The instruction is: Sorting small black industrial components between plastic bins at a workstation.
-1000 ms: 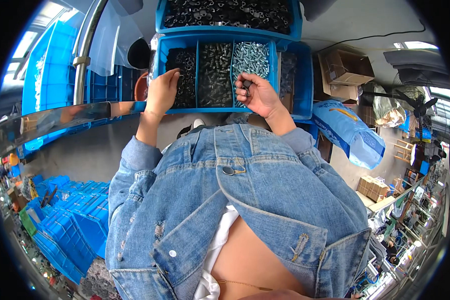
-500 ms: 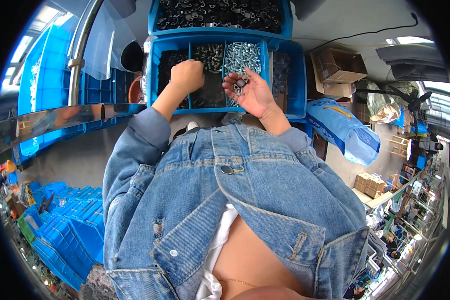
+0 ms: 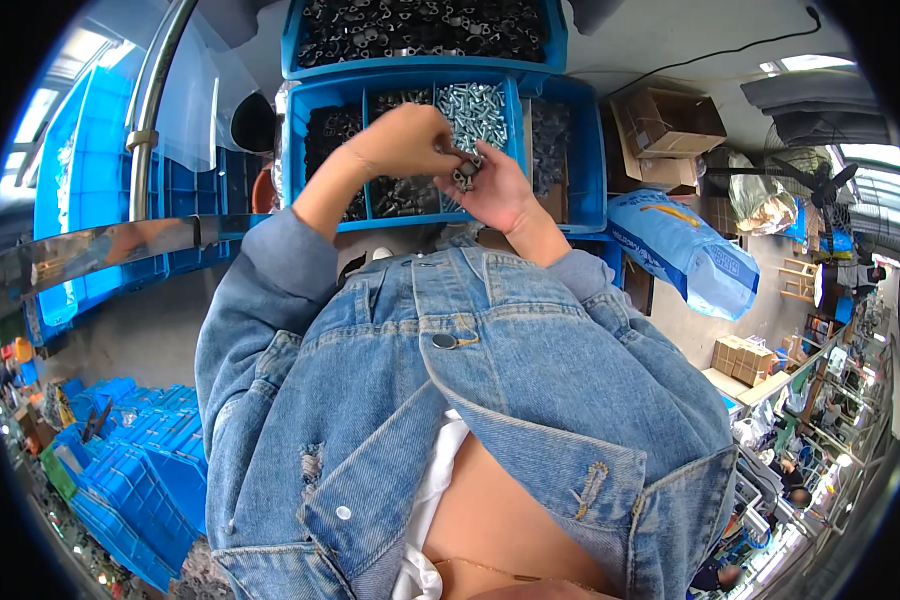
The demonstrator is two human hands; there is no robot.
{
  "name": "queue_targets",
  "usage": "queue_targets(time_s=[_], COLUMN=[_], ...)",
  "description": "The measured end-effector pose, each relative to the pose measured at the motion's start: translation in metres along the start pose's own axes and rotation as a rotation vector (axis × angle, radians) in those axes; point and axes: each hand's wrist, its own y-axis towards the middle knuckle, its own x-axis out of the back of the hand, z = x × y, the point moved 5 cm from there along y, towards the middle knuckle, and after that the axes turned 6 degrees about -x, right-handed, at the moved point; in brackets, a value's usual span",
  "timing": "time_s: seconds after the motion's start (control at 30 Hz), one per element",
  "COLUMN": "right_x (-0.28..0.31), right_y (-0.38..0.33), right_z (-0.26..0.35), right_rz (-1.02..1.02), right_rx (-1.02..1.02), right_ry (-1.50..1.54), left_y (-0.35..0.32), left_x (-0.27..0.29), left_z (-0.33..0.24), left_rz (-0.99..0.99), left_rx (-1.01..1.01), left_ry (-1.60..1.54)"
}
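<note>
Over the divided blue bin [image 3: 530, 215], my two hands meet. In the fingers of my right hand [image 3: 502, 192] are small dark-and-silver metal parts with looped ends, like clamps [image 3: 465, 176]. My left hand [image 3: 405, 138] is closed, its fingertips pinched together against those parts; whatever it pinches is too small to make out. Silver bolts [image 3: 475, 110] fill the right compartment, just beyond my hands. Dark small parts [image 3: 402, 195] lie in the middle compartment, partly covered by my left hand, and black parts [image 3: 332, 130] in the left one.
Behind stands another blue bin [image 3: 420, 70] full of black and metal clamp-like parts. Right of my bin are a blue container [image 3: 590, 150] with dark pieces, cardboard boxes [image 3: 670, 125] and a blue plastic bag [image 3: 680, 250]. A metal rail [image 3: 120, 240] runs along the left; blue crates [image 3: 150, 440] are stacked below.
My left hand has moved right from above the left and middle compartments to my right hand, and its fingers now touch the metal parts there. My right hand's fingers have curled in more.
</note>
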Motion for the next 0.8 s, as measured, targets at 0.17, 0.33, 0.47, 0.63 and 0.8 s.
queue_targets(time_s=[0.17,0.33,0.47,0.63,0.8], right_x=[0.0,0.005,-0.022,-0.11,-0.2], right_y=[0.01,0.019,0.02,0.055,0.162], right_z=[-0.005,-0.005,-0.004,-0.004,-0.055], right_rz=[0.091,0.06,0.031,0.14,0.173], right_rx=[0.026,-0.08,-0.158,-0.149,0.06], right_ry=[0.11,0.191,0.135,-0.146,-0.424], left_y=[-0.007,-0.077,-0.156,-0.233,-0.253], left_x=[-0.014,0.015,-0.002,-0.048,-0.049], left_z=[-0.032,-0.022,0.007,0.033,0.035], left_rz=[-0.067,-0.316,-0.473,-0.609,-0.728], left_rx=[-0.171,-0.087,0.099,0.285,0.432], left_ry=[-0.087,-0.299,-0.513,-0.454,-0.097])
